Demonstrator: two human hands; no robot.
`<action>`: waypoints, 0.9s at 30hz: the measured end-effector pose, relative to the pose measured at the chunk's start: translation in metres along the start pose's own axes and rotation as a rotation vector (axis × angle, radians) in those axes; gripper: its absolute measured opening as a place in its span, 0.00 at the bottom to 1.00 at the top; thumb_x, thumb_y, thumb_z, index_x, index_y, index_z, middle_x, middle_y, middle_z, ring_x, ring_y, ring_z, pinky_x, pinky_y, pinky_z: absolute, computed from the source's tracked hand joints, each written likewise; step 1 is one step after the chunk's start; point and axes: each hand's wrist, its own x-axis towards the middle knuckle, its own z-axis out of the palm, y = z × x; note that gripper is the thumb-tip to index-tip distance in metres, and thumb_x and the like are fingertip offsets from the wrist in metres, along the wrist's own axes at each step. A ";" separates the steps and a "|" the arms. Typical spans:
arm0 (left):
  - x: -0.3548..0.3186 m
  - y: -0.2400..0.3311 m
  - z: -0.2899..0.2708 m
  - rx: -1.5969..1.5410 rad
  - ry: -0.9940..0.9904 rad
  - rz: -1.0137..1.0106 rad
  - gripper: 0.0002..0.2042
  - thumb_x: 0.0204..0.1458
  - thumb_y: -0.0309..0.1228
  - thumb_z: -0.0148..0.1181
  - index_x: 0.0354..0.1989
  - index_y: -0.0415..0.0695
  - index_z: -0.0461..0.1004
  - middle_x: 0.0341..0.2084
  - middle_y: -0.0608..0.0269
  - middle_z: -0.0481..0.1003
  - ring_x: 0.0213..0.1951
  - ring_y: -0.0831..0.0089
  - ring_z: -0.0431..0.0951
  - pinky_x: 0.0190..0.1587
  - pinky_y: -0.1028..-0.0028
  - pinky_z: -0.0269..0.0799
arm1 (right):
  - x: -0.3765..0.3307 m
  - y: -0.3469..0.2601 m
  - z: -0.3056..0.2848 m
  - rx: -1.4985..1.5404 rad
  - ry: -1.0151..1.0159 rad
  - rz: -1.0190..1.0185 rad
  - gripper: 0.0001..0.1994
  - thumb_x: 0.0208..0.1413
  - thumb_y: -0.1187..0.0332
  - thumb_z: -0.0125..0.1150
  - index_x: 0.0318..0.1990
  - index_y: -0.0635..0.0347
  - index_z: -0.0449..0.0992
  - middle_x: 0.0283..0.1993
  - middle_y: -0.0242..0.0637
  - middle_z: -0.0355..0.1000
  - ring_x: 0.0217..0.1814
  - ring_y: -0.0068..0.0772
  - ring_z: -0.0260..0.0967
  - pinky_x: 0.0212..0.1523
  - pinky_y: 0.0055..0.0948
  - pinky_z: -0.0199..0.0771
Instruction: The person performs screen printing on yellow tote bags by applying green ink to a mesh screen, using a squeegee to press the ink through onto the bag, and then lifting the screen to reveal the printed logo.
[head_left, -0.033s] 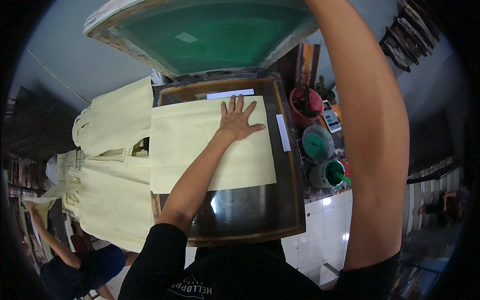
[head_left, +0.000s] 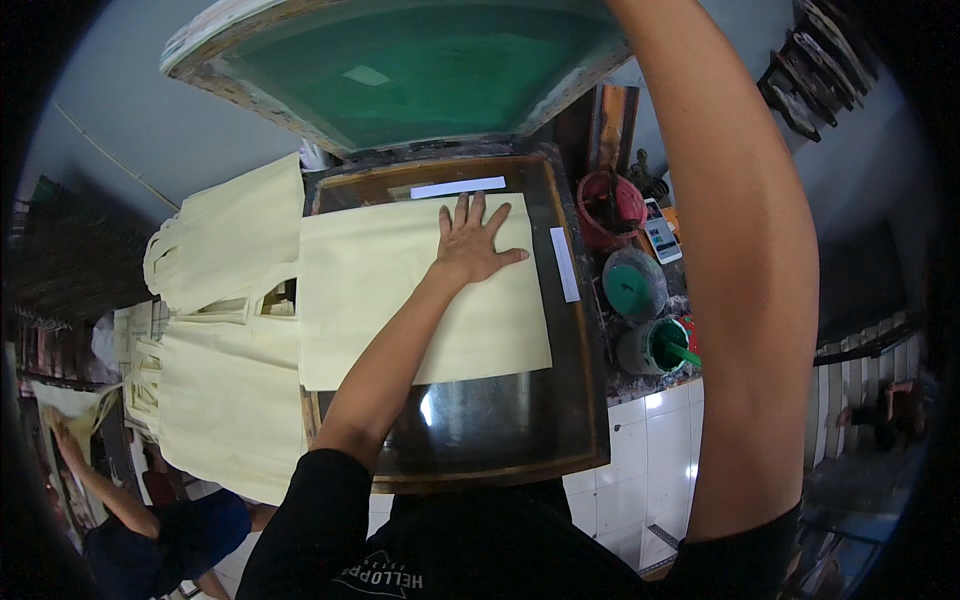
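My left hand lies flat with spread fingers on a smooth cream cloth-like sheet. That sheet rests on a dark, glossy, wood-edged board. White strips sit beyond its far edge and off its right side. Above the board's far side, a screen-printing frame with green mesh is tilted up. My right arm stretches up past the frame's right end, and the top edge of the picture cuts off the hand.
Cream bags with cut-out handles are heaped to the left. On the right stand a red bucket, a green-stained round container, a pot of green paint and a phone. Another person handles cream material at lower left.
The view has shifted very slightly. My left hand stays flat on the sheet, and the other person's hand and the cream material in it have moved a little.
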 end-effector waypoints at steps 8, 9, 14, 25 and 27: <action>0.043 -0.021 -0.003 -0.189 0.224 0.013 0.21 0.53 0.41 0.65 0.52 0.45 0.73 0.55 0.54 0.68 0.59 0.50 0.63 0.58 0.51 0.55 | 0.000 -0.002 0.000 0.034 -0.002 0.006 0.20 0.53 0.55 0.69 0.41 0.67 0.84 0.42 0.55 0.80 0.46 0.55 0.78 0.48 0.45 0.76; 0.048 -0.021 -0.008 -0.271 0.188 -0.002 0.19 0.52 0.37 0.66 0.50 0.44 0.74 0.54 0.54 0.69 0.59 0.50 0.62 0.58 0.51 0.55 | 0.000 0.000 0.000 0.033 -0.004 0.002 0.20 0.53 0.55 0.69 0.41 0.66 0.84 0.42 0.55 0.80 0.46 0.55 0.78 0.48 0.45 0.76; 0.069 -0.033 -0.018 -0.276 0.132 0.052 0.09 0.52 0.38 0.66 0.35 0.49 0.77 0.43 0.62 0.76 0.54 0.57 0.69 0.53 0.54 0.54 | 0.007 -0.001 0.006 -0.008 0.016 0.013 0.20 0.53 0.55 0.70 0.41 0.66 0.85 0.42 0.55 0.80 0.45 0.55 0.78 0.48 0.45 0.76; 0.081 -0.029 -0.004 0.008 0.280 0.249 0.12 0.61 0.43 0.56 0.42 0.48 0.76 0.39 0.62 0.78 0.48 0.57 0.73 0.52 0.53 0.56 | 0.001 -0.007 -0.004 0.090 -0.050 0.062 0.19 0.52 0.56 0.71 0.40 0.66 0.85 0.40 0.54 0.81 0.42 0.50 0.79 0.47 0.44 0.77; 0.080 -0.026 -0.003 0.028 0.287 0.244 0.13 0.62 0.43 0.55 0.46 0.48 0.76 0.42 0.60 0.78 0.50 0.57 0.72 0.52 0.53 0.57 | 0.001 -0.007 -0.004 0.103 -0.063 0.074 0.19 0.53 0.56 0.71 0.40 0.66 0.85 0.40 0.54 0.81 0.41 0.49 0.79 0.47 0.44 0.77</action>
